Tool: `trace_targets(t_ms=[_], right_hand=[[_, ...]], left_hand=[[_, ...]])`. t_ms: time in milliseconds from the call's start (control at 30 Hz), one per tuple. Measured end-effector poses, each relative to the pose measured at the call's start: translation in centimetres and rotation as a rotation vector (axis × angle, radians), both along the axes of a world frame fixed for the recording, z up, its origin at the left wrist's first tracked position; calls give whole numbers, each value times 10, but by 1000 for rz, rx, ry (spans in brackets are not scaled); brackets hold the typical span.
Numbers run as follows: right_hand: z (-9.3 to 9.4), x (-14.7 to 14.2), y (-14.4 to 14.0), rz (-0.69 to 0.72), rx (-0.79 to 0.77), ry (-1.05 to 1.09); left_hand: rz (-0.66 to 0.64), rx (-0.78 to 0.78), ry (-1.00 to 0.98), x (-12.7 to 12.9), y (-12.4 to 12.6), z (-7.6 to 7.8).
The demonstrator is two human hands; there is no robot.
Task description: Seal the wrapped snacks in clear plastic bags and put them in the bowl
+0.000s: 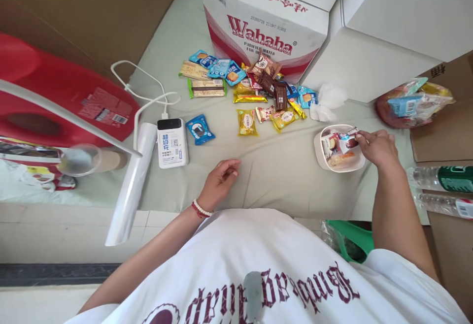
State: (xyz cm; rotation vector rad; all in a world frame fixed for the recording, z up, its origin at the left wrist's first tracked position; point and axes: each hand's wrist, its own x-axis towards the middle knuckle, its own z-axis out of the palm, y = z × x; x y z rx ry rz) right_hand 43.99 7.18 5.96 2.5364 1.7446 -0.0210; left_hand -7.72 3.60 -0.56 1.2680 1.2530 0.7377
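My right hand (380, 149) pinches the end of a small wrapped snack (348, 139), dark and white with a biscuit picture, at the right side of a white plastic box (320, 152). Other wrapped snacks lie inside the box, partly hidden by the held one. My left hand (219, 182), wearing beaded bracelets, rests over the cloth near my shirt. Its fingers are loosely bent, with nothing in them. Ahead of it are yellow snack packets (247, 122) and a blue packet (200, 129). Farther back sits a pile of blue, brown and yellow snacks (271, 85).
A Wahaha carton (262, 33) stands behind the pile. To the left are a corded white power bank (172, 144), a clear plastic roll (131, 186) and a red jug (62, 92). A bag of snacks (414, 102) and plastic bottles (443, 178) are at the right.
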Motion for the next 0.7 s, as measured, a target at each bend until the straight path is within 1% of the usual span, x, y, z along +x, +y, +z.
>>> trace_targets(t_ms=[33,100,133,200,233,300,367,433,500,533,633,700], right_hand=[[-2,-1,1,8,-4,-48],[-6,-4,1,-16,22,-11],[-8,-7,0,-22,63,8],[-10,-15,-2,-26,131,29],[-12,-19,-3,-29,135,23],[-16,-31,-5,-48,85,-31],[-20,-42,-6,-71,-7,-105],[-22,-51,-8,-65,-93,-135],[-18,-54,-9,-47,-126,-133],[-14,-55,-9,-53,-101,-139],[4,-51,5,-89,75,-159],[12,-52,25,-56,171,-116]], left_hand=[[14,-8,9,-4,-3,-4],[49,-34,9,-9,-8,-10],[68,-48,2,-10,-10,-13],[98,-65,-10,-12,-12,-17],[102,-66,-5,-12,-13,-18],[85,-52,29,-11,-12,-18],[50,-31,68,-10,-11,-17],[29,-11,87,-10,-9,-16],[35,1,90,-11,-10,-15],[41,4,90,-12,-10,-15],[64,9,98,-15,-14,-16],[72,20,109,-15,-15,-15]])
